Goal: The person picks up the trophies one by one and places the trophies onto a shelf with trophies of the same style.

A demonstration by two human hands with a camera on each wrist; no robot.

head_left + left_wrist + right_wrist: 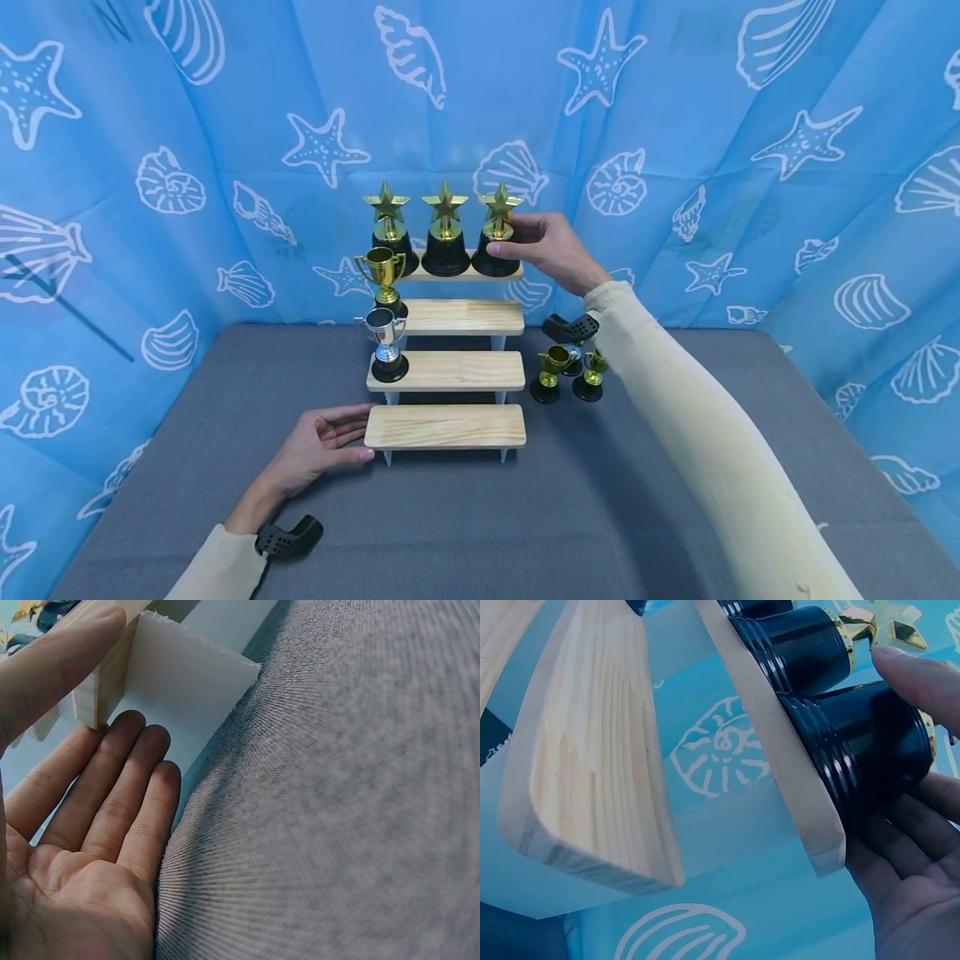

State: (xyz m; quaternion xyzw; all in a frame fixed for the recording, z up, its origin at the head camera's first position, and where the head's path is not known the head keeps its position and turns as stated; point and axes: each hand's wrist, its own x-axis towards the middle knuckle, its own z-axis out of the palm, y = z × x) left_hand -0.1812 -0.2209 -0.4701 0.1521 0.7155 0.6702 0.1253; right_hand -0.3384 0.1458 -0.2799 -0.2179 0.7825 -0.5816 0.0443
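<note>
On the top step of a wooden riser stand three gold star trophies with black bases. My right hand (546, 250) grips the rightmost star trophy (497, 246), thumb across the near side of its base and fingers behind. In the right wrist view that black base (877, 742) rests at the end of the step. Down at the left end of the lowest step (446, 427), my left hand (322, 446) rests with its fingers loosely extended. The left wrist view has those fingertips (127, 724) right at the wooden edge, the thumb lying over it, palm bare.
A gold cup trophy (384, 279) and a silver cup trophy (387, 346) occupy the left ends of the two middle steps. Right of the riser, two gold cups (549, 375) and a silver-blue one (573, 358) stand on the grey cloth (465, 533). A blue curtain (480, 125) hangs behind.
</note>
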